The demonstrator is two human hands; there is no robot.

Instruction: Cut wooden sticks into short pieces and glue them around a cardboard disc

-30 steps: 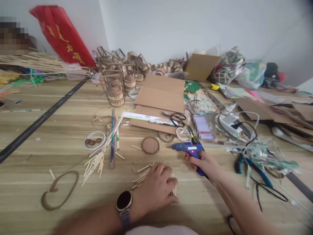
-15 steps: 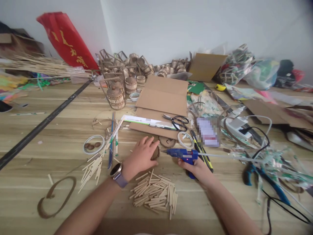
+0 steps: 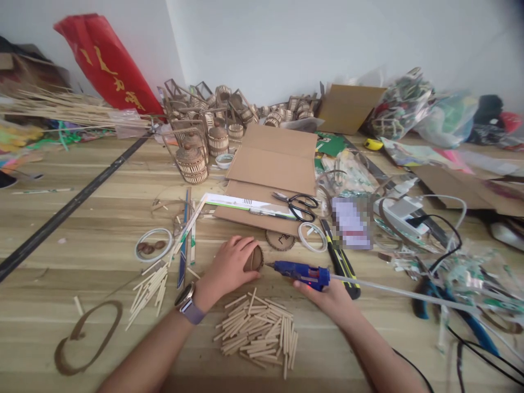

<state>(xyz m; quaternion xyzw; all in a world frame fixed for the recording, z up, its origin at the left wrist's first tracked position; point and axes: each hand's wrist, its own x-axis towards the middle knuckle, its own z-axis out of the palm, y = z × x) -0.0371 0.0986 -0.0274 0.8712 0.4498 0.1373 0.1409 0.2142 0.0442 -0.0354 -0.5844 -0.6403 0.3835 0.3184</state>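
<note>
My left hand [image 3: 231,262], with a watch at the wrist, has its fingers curled round a small round brown cardboard disc [image 3: 255,258]. The fingers hide much of the disc. In my right hand [image 3: 327,297] is a blue hot glue gun [image 3: 301,273], a clear glue stick trailing from its back. Its nozzle points left, at or very near the disc's right edge; contact cannot be made out. Just below lies a heap of short wooden sticks [image 3: 257,327]. Another round cardboard piece [image 3: 280,239] with dark marks lies beyond the disc.
Black scissors [image 3: 302,206] and a white-green strip lie on cardboard sheets [image 3: 274,158]. A utility knife [image 3: 341,262], a white ring [image 3: 312,237] and pliers [image 3: 454,311] are at the right. Small slatted baskets [image 3: 192,164] stand behind. A brown strip coil [image 3: 90,338] lies left.
My left hand has closed round the disc and tilted it up. My right hand has brought the glue gun's nozzle a little left and down, to the disc's edge.
</note>
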